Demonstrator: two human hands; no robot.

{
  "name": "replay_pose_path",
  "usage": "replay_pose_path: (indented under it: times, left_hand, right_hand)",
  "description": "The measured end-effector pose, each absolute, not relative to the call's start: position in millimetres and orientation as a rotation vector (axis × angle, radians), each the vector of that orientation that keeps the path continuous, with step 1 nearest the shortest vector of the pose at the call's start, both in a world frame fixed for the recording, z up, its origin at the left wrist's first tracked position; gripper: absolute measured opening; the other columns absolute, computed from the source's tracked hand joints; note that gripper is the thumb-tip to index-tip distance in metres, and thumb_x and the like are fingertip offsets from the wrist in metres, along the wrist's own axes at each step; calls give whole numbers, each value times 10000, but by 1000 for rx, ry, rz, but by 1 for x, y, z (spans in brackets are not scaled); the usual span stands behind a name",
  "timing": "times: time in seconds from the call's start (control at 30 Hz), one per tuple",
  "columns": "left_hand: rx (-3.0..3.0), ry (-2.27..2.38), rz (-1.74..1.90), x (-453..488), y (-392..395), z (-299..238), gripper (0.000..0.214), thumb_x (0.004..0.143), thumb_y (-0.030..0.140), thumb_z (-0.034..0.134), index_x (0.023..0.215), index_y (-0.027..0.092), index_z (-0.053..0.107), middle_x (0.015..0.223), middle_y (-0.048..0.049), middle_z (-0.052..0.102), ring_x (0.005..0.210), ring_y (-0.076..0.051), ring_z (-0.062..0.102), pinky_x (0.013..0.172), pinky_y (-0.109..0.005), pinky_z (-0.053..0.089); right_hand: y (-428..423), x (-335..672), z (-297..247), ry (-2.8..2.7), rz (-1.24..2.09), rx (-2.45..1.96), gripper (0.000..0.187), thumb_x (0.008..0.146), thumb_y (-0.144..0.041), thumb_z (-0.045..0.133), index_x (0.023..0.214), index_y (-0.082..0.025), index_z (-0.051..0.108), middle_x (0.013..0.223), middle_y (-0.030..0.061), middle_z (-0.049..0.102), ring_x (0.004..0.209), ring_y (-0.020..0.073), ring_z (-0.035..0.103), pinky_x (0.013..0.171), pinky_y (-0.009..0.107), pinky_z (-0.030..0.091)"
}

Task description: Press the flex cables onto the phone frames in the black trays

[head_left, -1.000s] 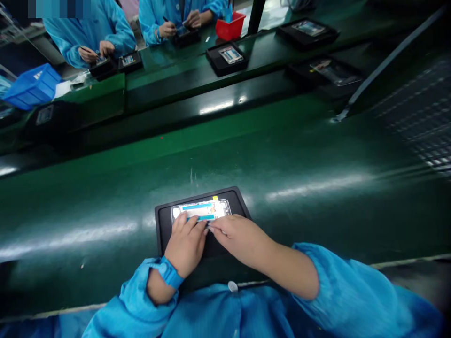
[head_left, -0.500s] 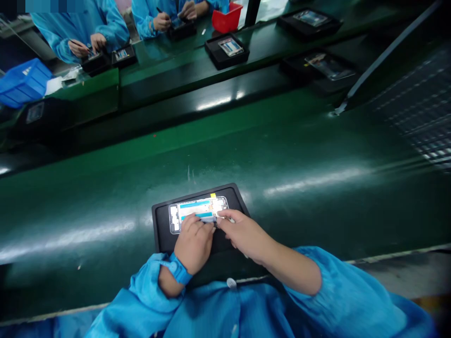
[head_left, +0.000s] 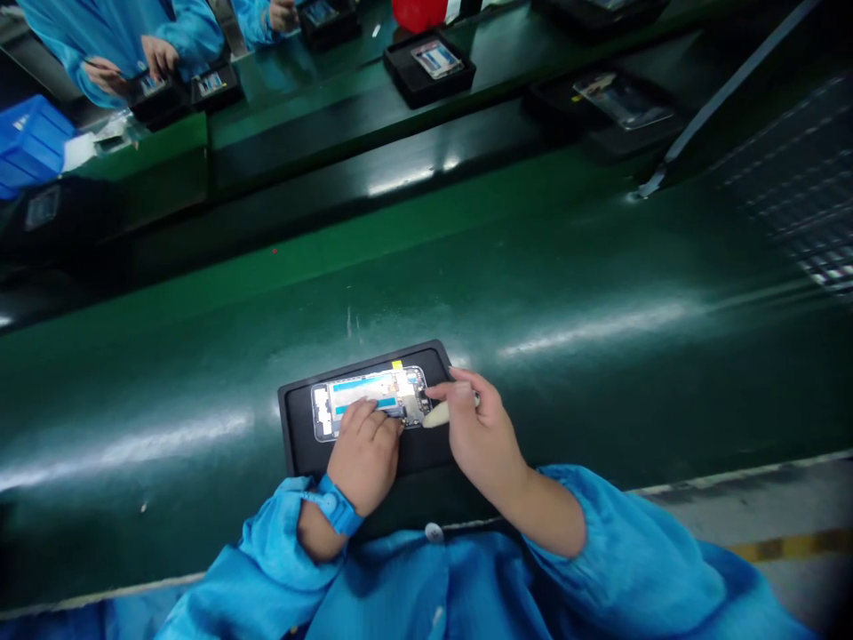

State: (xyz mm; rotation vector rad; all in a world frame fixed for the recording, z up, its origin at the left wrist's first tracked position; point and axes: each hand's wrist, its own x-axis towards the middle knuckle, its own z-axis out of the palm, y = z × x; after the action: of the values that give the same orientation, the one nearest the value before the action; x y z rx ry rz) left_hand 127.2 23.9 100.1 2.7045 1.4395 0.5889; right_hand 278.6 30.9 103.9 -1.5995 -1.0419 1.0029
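The left hand (head_left: 363,455) rests on the near edge of the phone frame (head_left: 373,391). Its fingers (head_left: 366,416) are bent and press down on top of the frame, not wrapped round it. The frame lies flat in a black tray (head_left: 297,436) on the green belt (head_left: 200,356), stretching out past those fingertips. Just right of them, the right hand (head_left: 483,436) pinches a pale stick (head_left: 436,414) between thumb and fingers, with the tip at the frame's right end. A blue strap (head_left: 333,507) circles the left wrist. Far beyond the fingers, a co-worker's hand (head_left: 156,55) is at another tray (head_left: 406,84).
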Motion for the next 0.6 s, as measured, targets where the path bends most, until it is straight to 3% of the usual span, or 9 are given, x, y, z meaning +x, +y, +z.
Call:
replay_pose_path:
  times: [0.27,0.43,0.6]
  left_hand:
    - [2707,1441,524,128,25,101,162,810,124,430,795,147,589,784,-58,606,884,-208,542,878,-416,433]
    - [2681,1454,476,129,25,101,170,806,118,427,796,154,593,777,-61,607,886,-210,546,884,-428,429]
    - [2683,1429,443,128,25,102,186,783,84,418,802,144,594,771,-64,610,870,-215,554,893,-429,423]
  right_hand:
    - [25,274,92,-1331,732,-1387,190,857,-300,397,1019,-210,439,794,36,668,715,159,630,641,318,508]
    - [24,275,95,-1383,783,-1423,201,854,-312,385,1011,-209,458,803,40,671,744,171,627,682,329,495]
    - [28,272,107,-1591,766,-1501,240,846,-349,356,864,-212,551,786,66,656,752,192,610,704,330,478]
